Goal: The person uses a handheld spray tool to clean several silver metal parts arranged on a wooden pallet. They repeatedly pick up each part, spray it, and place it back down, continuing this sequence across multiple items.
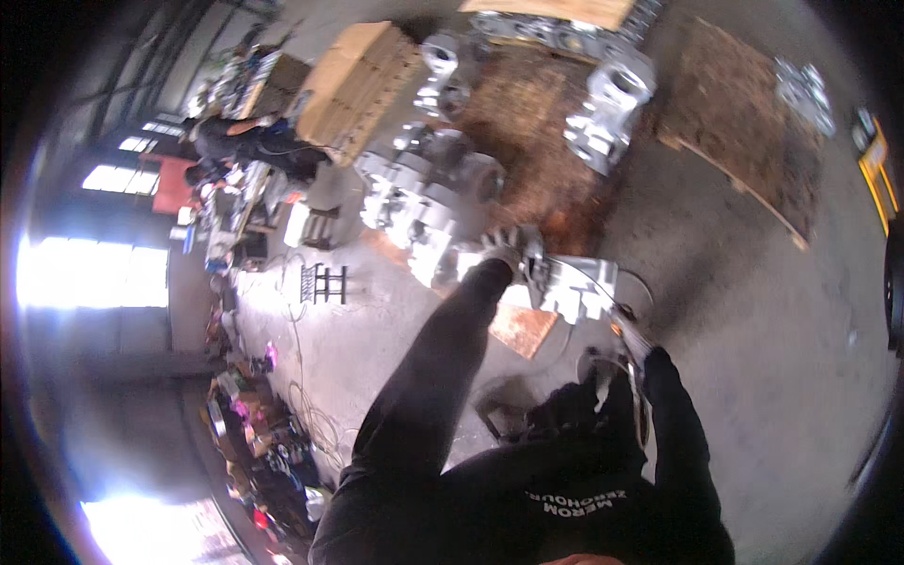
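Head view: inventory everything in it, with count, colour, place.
Metal castings: many, silver-grey, centre to upper right
Brown boards: two, brown, upper centre and upper right
Tan-topped stacks: two, tan, upper left-centre and top
Co-workers: at least one, dark clothing, upper left
Windows: several, white, left
Rack: one, black, left-centre floor
Clutter: uncountable, mixed colours, lower left
Yellow frame: one, yellow, right edge
Left hand: one, grey-gloved, at castings
Right hand: one, blurred, right of centre

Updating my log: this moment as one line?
left hand: at metal casting; right hand: nearby, grip unclear; beyond: more castings
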Action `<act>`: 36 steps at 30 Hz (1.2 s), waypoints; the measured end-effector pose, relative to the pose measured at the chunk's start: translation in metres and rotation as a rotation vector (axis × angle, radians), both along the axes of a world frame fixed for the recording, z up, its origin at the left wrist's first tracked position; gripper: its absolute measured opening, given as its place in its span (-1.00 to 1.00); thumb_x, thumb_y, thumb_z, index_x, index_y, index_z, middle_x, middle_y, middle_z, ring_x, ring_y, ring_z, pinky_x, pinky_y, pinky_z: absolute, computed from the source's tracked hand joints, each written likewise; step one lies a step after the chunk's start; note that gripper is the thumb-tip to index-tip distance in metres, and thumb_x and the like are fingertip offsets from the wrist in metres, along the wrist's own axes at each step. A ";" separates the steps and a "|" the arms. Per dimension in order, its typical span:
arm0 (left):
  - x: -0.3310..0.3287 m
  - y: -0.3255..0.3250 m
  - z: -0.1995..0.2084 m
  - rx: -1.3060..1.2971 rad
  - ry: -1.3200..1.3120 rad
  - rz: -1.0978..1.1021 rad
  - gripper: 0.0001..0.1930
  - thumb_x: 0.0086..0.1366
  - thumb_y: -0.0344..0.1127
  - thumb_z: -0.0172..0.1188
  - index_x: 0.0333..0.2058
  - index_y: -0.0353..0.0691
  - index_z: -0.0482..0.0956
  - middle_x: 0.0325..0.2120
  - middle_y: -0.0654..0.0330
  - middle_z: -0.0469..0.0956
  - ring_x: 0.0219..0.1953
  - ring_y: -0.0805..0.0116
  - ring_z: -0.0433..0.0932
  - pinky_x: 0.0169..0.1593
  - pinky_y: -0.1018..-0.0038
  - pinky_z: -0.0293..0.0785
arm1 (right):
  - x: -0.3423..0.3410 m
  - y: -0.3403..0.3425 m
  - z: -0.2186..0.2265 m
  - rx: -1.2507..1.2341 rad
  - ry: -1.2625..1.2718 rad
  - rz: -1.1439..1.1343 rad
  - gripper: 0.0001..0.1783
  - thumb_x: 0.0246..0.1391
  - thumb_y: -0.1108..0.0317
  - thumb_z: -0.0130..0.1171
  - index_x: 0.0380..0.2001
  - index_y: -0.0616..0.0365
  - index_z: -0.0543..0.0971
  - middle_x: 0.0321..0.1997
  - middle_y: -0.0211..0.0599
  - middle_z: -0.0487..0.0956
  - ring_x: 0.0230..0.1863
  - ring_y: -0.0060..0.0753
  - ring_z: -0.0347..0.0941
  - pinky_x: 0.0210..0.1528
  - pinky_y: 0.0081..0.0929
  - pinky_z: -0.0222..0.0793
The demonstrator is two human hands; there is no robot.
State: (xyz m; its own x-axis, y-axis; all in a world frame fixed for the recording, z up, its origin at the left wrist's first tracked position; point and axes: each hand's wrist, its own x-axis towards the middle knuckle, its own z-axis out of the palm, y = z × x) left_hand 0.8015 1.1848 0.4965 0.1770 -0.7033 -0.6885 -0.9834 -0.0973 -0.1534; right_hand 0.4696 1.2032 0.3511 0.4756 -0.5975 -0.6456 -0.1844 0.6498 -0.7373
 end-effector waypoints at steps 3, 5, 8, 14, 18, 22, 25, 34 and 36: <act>0.035 0.028 -0.024 -0.081 -0.015 0.127 0.27 -0.13 0.25 0.42 0.42 -0.10 -0.16 0.42 -0.03 -0.19 0.39 -0.34 -0.19 0.36 -0.28 -0.25 | 0.027 0.012 0.004 0.176 -0.021 0.124 -0.54 0.19 -0.24 0.04 -0.53 -0.16 0.30 -0.75 -0.59 0.17 -0.79 -0.59 0.08 -0.71 -0.55 -0.02; 0.021 0.017 -0.010 -0.022 0.013 0.140 0.29 -0.12 0.30 0.37 0.42 -0.12 -0.22 0.43 -0.08 -0.24 0.43 -0.33 -0.29 0.39 -0.22 -0.26 | 0.022 0.011 0.001 0.230 0.091 0.119 -0.52 0.19 -0.27 0.02 -0.52 -0.16 0.30 -0.74 -0.59 0.19 -0.79 -0.60 0.08 -0.71 -0.55 0.00; 0.016 0.029 -0.006 -0.042 0.067 0.422 0.37 -0.22 0.20 0.49 0.43 0.02 -0.31 0.42 -0.15 -0.27 0.41 -0.40 -0.26 0.38 -0.22 -0.15 | 0.003 0.015 0.065 0.188 0.155 0.108 -0.53 0.20 -0.27 0.01 -0.50 -0.14 0.33 -0.71 -0.58 0.21 -0.79 -0.60 0.10 -0.71 -0.53 0.04; 0.013 0.014 -0.010 -0.116 -0.037 0.394 -0.05 0.18 0.24 0.14 0.42 0.29 -0.20 0.44 0.00 -0.23 0.41 -0.36 -0.24 0.31 -0.34 -0.16 | -0.018 -0.005 0.107 -1.182 0.285 0.184 -0.66 0.27 0.18 0.05 -0.09 0.24 0.54 -0.24 -0.10 0.65 -0.18 -0.07 0.59 -0.15 -0.26 0.49; 0.007 0.020 -0.017 -0.161 0.085 0.438 -0.12 0.24 0.27 0.07 0.42 0.25 -0.16 0.43 -0.05 -0.20 0.40 -0.40 -0.19 0.29 -0.35 -0.14 | 0.021 0.003 0.219 -1.128 0.620 0.481 -0.73 0.23 0.21 0.06 -0.17 0.17 0.58 -0.37 -0.04 0.62 -0.35 -0.03 0.58 -0.29 -0.19 0.50; 0.019 0.027 -0.025 -0.176 -0.033 0.433 -0.19 0.25 0.25 0.05 0.40 0.30 -0.08 0.41 -0.04 -0.08 0.40 -0.32 -0.11 0.32 -0.25 -0.12 | 0.085 0.001 0.252 -0.816 0.743 0.800 -0.51 0.25 0.13 0.05 0.04 0.34 0.39 -0.32 0.17 0.59 -0.25 0.04 0.59 -0.25 -0.06 0.48; 0.017 0.021 -0.017 -0.217 -0.018 0.445 -0.16 0.19 0.18 0.16 0.38 0.30 -0.04 0.41 -0.01 -0.05 0.40 -0.29 -0.08 0.33 -0.19 -0.09 | 0.092 0.008 0.252 -1.067 0.716 0.811 -0.55 0.23 0.16 0.05 0.03 0.31 0.41 -0.38 0.08 0.61 -0.32 0.07 0.60 -0.28 -0.06 0.49; 0.014 0.035 -0.006 -0.175 0.001 0.421 0.29 -0.16 0.12 0.54 0.41 0.25 -0.24 0.42 -0.03 -0.12 0.41 -0.32 -0.14 0.33 -0.18 -0.01 | -0.023 0.013 0.242 -0.985 1.020 0.646 -0.62 0.20 0.07 0.06 -0.15 0.16 0.55 -0.27 0.06 0.63 -0.21 0.14 0.58 -0.24 -0.02 0.49; 0.014 0.034 -0.003 -0.173 -0.008 0.418 0.29 -0.15 0.12 0.54 0.41 0.24 -0.25 0.42 -0.04 -0.11 0.41 -0.32 -0.13 0.33 -0.18 -0.01 | -0.035 0.014 0.256 -0.925 1.071 0.540 -0.59 0.19 0.04 0.08 -0.14 0.18 0.53 -0.27 0.07 0.63 -0.22 0.15 0.59 -0.26 -0.03 0.49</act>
State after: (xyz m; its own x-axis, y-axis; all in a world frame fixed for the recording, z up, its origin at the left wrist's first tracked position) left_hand 0.8151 1.2192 0.4934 0.4755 -0.6749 -0.5642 -0.8529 -0.5109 -0.1077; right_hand 0.4347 1.2173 0.6070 0.3277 -0.8871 -0.3251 -0.9403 -0.2728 -0.2034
